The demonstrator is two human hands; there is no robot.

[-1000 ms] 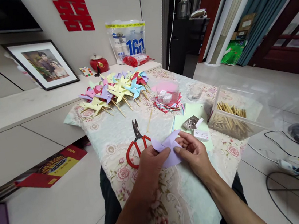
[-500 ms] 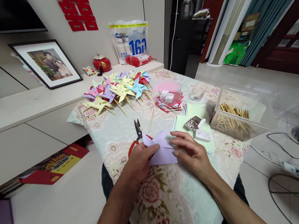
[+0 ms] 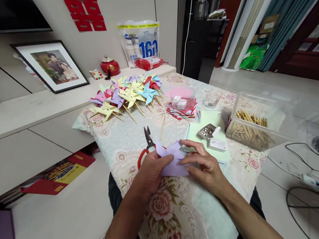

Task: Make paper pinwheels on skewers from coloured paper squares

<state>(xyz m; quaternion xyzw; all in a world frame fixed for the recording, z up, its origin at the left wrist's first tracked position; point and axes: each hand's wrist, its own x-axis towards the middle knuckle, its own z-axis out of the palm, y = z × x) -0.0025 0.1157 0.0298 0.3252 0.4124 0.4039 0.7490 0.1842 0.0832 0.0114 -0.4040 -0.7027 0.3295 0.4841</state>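
Observation:
A lilac square of paper (image 3: 172,161), with its corners partly folded inwards, is held between both my hands above a small table covered by a floral cloth (image 3: 163,213). My left hand (image 3: 151,171) pinches its left side with thumb on top. My right hand (image 3: 202,164) presses fingers on its right side and centre. Red-handled scissors (image 3: 147,148) lie just beyond my left hand, partly hidden by the paper.
A heap of finished paper pinwheels (image 3: 127,94) lies at the table's far end. A clear box of wooden sticks (image 3: 251,127) stands at right, with green paper (image 3: 207,123), a small tin of pins (image 3: 206,131) and a round tub (image 3: 180,99). Cables (image 3: 304,175) lie on the floor.
The paper has sunk closer to the table and its flaps have folded more toward the middle. My right fingers have shifted onto its centre.

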